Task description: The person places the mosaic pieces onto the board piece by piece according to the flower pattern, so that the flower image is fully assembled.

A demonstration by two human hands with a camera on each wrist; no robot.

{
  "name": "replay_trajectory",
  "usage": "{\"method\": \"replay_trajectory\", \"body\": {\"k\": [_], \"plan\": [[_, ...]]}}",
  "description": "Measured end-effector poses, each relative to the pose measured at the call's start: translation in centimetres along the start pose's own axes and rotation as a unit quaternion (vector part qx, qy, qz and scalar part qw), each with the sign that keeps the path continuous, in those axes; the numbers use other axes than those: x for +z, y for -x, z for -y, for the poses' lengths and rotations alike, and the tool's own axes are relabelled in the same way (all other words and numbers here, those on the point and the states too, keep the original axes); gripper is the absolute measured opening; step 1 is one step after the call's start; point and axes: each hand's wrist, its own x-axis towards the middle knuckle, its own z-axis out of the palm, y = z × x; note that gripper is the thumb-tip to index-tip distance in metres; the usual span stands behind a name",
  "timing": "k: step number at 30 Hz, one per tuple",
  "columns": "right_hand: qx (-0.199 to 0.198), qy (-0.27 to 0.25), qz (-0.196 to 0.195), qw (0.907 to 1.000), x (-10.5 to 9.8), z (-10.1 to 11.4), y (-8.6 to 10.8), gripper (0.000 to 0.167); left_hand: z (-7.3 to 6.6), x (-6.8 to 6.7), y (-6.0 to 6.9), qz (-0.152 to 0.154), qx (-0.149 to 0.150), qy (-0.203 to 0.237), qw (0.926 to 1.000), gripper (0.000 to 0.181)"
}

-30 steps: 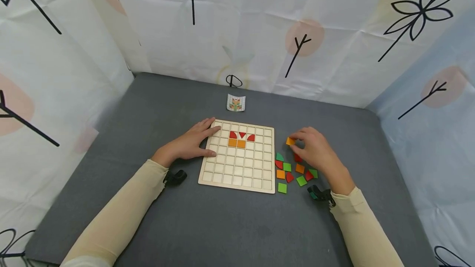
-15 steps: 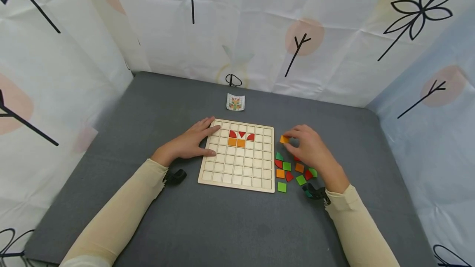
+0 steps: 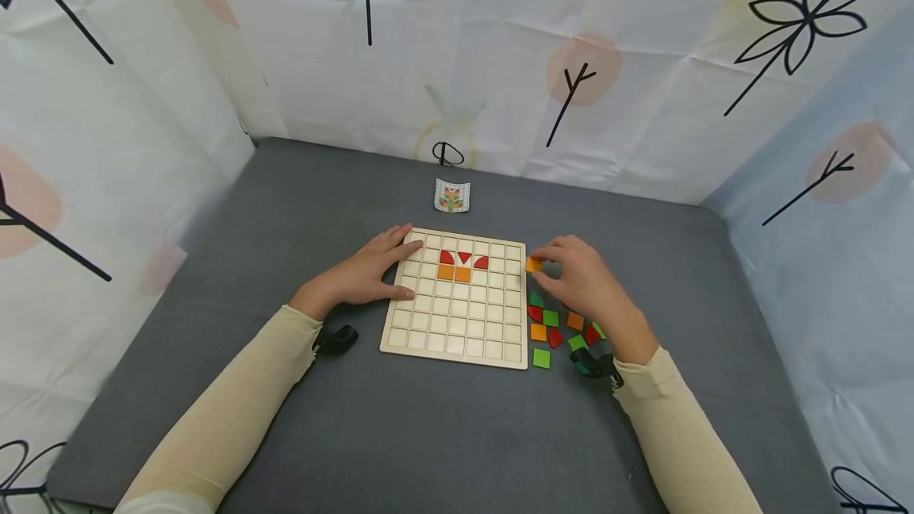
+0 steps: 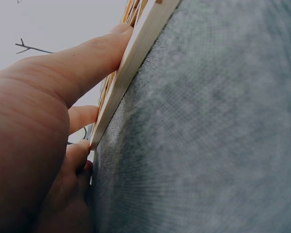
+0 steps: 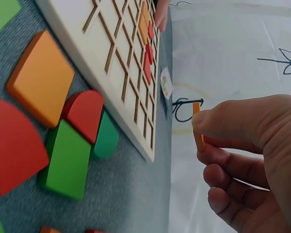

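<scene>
My left hand lies with fingers spread and thumb out along the left side of the wooden board, touching it but gripping nothing that I can see. My right hand pinches an orange tile between thumb and fingertips, clear of the surface, at the board's right side. The right wrist view shows that tile edge-on, so a loose pinch could let it twist or drop.

On the board, two orange squares sit below a red triangle and two red rounded pieces. If my left hand pressed unevenly or dragged, the board could slide and jar them.

The loose tiles lie between the board and the surface's right edge. The black wrist camera hangs close to them; a low forearm could scatter some.

Beyond the board, near the surface's far edge, lies a small card, its sides looking slightly curled; a knock could shift it.
</scene>
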Motion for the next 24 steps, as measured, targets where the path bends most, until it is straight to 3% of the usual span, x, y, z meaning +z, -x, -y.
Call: {"method": "replay_trajectory", "body": {"k": [11, 24], "plan": [[-0.016, -0.016, 0.008, 0.9997, 0.6, 1.0, -1.1, 0.021, 0.2, 0.2, 0.2, 0.002, -0.005, -0.002, 1.0000, 0.099], [-0.047, -0.015, -0.016, 0.9987, 0.9, 1.2, -1.5, 0.020, 0.1, 0.2, 0.0, -0.004, 0.000, 0.003, 1.0000, 0.097]]}}
